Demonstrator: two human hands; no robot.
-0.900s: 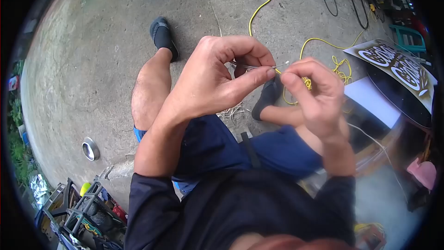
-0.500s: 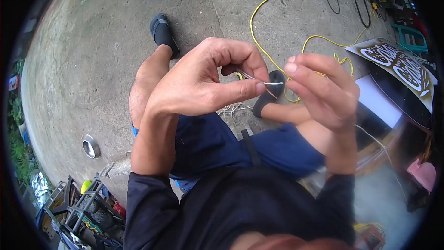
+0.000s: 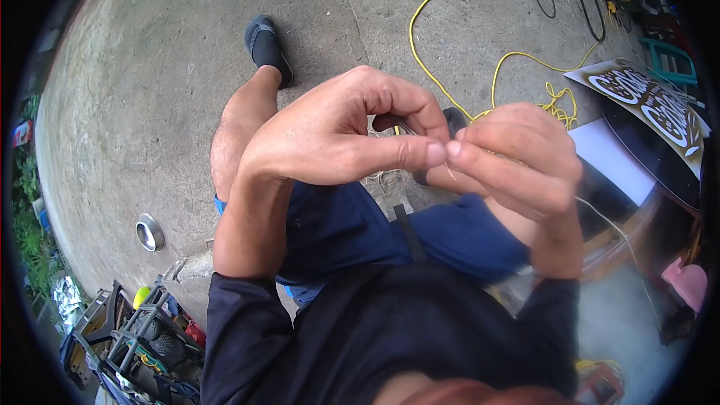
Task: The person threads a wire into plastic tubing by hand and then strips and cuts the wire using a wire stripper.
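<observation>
- Far to the left of both hands, green foliage point(image 3: 34, 247) lines the edge of the concrete floor point(image 3: 180, 52).
- Left of the left hand and nearer the body, a metal frame point(image 3: 124, 337) stands among mixed clutter, with crumpled silver foil point(image 3: 67, 298) beside it.
- A round metal bowl point(image 3: 149, 232) sits on the floor, left of the left forearm and well apart from it.
- Beyond the left wrist, the left foot wears a dark slip-on shoe point(image 3: 266, 49).
- The left hand point(image 3: 349, 131) is raised over the lap, its thumb and forefinger brought together in a pinch on a thin wire point(image 3: 407, 129); the other fingers curl in behind.
- The wire lies between the two hands and runs to the fingertips, where a fine copper-coloured strand point(image 3: 451, 172) pokes out just below.
- Under both hands are navy shorts point(image 3: 337, 217).
- The right hand point(image 3: 517, 154) meets the left thumb tip, its own fingertips closed, seemingly on the wire's end; the fingers hide the exact grip.
- Beyond the hands, a yellow cord point(image 3: 421, 52) snakes across the floor, tangled near the right knuckles.
- Right of the right hand lie a white sheet point(image 3: 611, 161) and a sign with white lettering point(image 3: 652, 105), with a teal plastic stool point(image 3: 671, 60) farther out.
</observation>
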